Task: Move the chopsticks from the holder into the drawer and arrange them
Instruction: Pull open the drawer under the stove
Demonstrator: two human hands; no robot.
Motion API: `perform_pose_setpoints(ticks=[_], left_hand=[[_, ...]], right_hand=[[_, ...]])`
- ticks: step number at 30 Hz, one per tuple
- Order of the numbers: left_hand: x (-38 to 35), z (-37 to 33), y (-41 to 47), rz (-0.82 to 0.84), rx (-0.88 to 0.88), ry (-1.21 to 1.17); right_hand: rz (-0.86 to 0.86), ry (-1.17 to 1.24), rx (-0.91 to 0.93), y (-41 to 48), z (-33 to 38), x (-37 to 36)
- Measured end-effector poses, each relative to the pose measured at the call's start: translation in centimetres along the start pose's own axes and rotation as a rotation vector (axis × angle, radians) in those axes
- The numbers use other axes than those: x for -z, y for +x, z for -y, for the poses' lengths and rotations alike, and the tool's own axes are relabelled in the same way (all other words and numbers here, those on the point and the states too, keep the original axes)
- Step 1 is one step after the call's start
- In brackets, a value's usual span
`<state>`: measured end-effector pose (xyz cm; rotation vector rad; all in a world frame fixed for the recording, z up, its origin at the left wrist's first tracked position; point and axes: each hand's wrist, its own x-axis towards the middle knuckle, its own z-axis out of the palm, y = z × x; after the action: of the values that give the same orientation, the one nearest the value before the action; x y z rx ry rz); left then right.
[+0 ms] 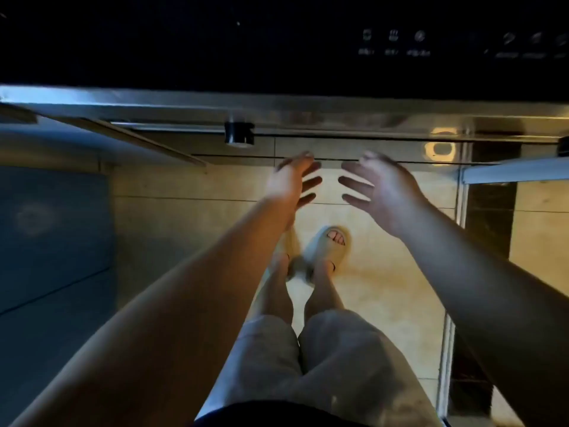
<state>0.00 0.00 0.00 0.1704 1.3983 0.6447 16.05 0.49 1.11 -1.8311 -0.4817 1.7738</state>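
Left hand [289, 183] & right hand [381, 192] both spread, empty, reaching twd the steel bench [277, 103] edge, prob. to pull the drawer out; chopsticks, holder not in view.

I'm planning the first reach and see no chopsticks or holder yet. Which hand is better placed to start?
Neither clearly. The left hand and right hand are both open, empty and level, reaching toward the steel edge. The holder isn't visible, so I can't tell.
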Motion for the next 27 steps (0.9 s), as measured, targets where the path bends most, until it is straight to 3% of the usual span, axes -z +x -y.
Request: perform_pose_setpoints(ticks=[12, 17, 27], left_hand=[[-0.9, -2.0, 1.9, 0.053, -0.048, -0.513], [-1.6, -2.1, 1.5, 0.039, 0.009, -0.567], [-0.4, -3.1, 0.6, -0.071, 0.056, -0.243]], right_hand=[[0.132, 0.774, -0.066, 4.4, 1.2, 0.8], [0.157, 0.781, -0.048, 3.9, 1.3, 0.5], [0.052, 0.655, -0.078, 2.2, 2.2, 0.2]])
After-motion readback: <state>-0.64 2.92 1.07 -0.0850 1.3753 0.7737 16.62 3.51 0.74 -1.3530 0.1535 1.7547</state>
